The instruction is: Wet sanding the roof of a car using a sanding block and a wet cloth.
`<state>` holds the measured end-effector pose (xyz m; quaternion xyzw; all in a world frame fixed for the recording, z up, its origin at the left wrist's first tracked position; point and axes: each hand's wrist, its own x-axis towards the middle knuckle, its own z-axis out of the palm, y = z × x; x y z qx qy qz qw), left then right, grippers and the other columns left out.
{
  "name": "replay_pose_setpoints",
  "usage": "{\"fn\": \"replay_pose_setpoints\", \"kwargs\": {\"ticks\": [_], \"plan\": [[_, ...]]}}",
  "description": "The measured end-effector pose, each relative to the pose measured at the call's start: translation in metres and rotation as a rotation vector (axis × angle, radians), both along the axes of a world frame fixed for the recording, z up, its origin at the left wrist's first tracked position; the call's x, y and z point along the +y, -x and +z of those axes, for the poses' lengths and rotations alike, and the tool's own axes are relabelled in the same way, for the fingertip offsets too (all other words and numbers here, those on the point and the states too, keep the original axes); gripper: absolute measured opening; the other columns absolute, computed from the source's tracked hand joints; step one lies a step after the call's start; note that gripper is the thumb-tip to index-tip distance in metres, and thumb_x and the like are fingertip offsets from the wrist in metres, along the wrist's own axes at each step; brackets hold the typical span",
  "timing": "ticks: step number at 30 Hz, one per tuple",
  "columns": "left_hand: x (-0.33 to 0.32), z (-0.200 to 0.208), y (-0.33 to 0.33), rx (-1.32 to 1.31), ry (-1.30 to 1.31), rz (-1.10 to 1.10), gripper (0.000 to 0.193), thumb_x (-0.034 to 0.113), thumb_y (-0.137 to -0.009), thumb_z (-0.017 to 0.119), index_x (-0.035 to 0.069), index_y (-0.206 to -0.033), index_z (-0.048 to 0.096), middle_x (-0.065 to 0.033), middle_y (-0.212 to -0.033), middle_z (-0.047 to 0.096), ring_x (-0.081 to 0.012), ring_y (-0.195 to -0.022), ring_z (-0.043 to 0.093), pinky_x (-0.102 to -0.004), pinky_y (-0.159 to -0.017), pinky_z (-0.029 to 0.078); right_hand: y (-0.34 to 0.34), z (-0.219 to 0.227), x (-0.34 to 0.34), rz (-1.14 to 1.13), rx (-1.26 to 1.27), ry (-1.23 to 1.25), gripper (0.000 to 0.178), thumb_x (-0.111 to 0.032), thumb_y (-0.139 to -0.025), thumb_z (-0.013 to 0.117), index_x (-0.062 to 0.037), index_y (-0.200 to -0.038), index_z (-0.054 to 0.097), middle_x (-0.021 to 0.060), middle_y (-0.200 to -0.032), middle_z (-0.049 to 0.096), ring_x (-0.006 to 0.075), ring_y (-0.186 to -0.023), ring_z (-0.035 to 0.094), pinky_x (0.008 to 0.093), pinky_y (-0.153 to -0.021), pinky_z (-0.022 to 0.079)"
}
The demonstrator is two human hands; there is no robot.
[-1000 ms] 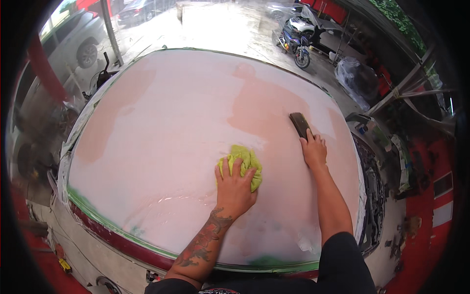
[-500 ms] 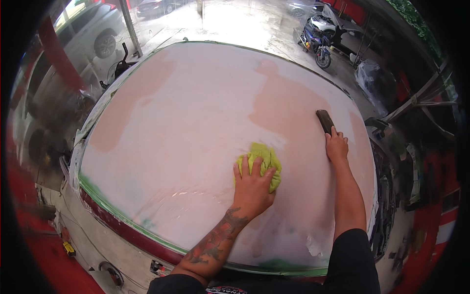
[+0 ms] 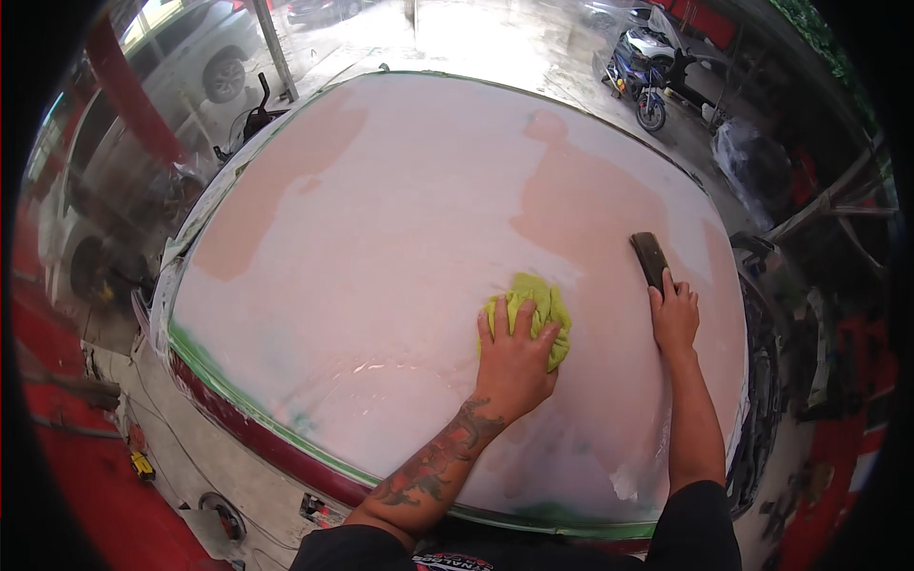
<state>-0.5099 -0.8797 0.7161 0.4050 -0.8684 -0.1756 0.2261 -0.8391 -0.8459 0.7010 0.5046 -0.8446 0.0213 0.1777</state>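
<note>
A wide car panel [image 3: 381,209], coated pale whitish pink with darker salmon patches and wet streaks, spreads out before me. My left hand [image 3: 517,357] lies on a bunched yellow-green cloth [image 3: 545,297], fingers spread over it, holding it against the panel near the middle. Farther right, my right hand [image 3: 676,319] grips the near end of a long dark sanding block [image 3: 650,259]. The block rests on the surface beside a salmon patch, its far end pointing away and slightly left. Its underside is hidden.
Green masking tape [image 3: 276,428] borders the panel, above a dark red body edge [image 3: 233,419]. On the floor at lower left are cables and a round tool [image 3: 222,514]. A motorbike [image 3: 643,86] stands far right; a parked car [image 3: 205,52] is far left.
The whole view has shifted, so the panel sits farther right in the picture. The sanding block and my right hand have slid slightly nearer. The cloth stays at about the same spot on the panel.
</note>
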Motion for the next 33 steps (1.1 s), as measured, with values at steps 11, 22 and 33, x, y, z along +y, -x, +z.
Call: {"fn": "replay_pose_setpoints", "kwargs": {"ticks": [11,22,33], "plan": [[-0.006,-0.007,-0.01,0.003,-0.006,0.043,0.052,0.026,-0.079,0.079,0.018,-0.129,0.066,-0.0175,-0.145,0.044,-0.0503,-0.142,0.032,-0.0684,-0.116,0.023,-0.136,0.001,0.094,0.129,-0.152,-0.037,0.058,-0.033,-0.094,0.072,-0.0106,-0.146,0.058,0.0201,-0.121,0.059,0.0367,-0.107,0.055,0.0459,-0.092,0.048],[-0.001,-0.011,0.011,0.006,0.009,-0.018,0.051,0.028,-0.081,0.078,0.02,-0.13,0.066,-0.0176,-0.144,0.045,-0.0504,-0.142,0.032,-0.0686,-0.117,0.023,0.023,-0.011,-0.044,-0.172,-0.051,-0.05,0.054,-0.045,-0.104,0.055,-0.0129,-0.148,0.056,0.022,-0.121,0.065,0.0397,-0.108,0.059,0.0489,-0.094,0.05],[-0.007,-0.004,-0.007,-0.019,0.03,0.024,0.048,0.025,-0.079,0.077,0.017,-0.125,0.067,-0.0168,-0.142,0.047,-0.0496,-0.141,0.035,-0.068,-0.116,0.024,-0.125,-0.006,0.107,0.236,-0.118,0.067,0.057,-0.035,-0.092,0.073,-0.0128,-0.143,0.06,0.0185,-0.122,0.062,0.0344,-0.095,0.056,0.0453,-0.079,0.047]]}}
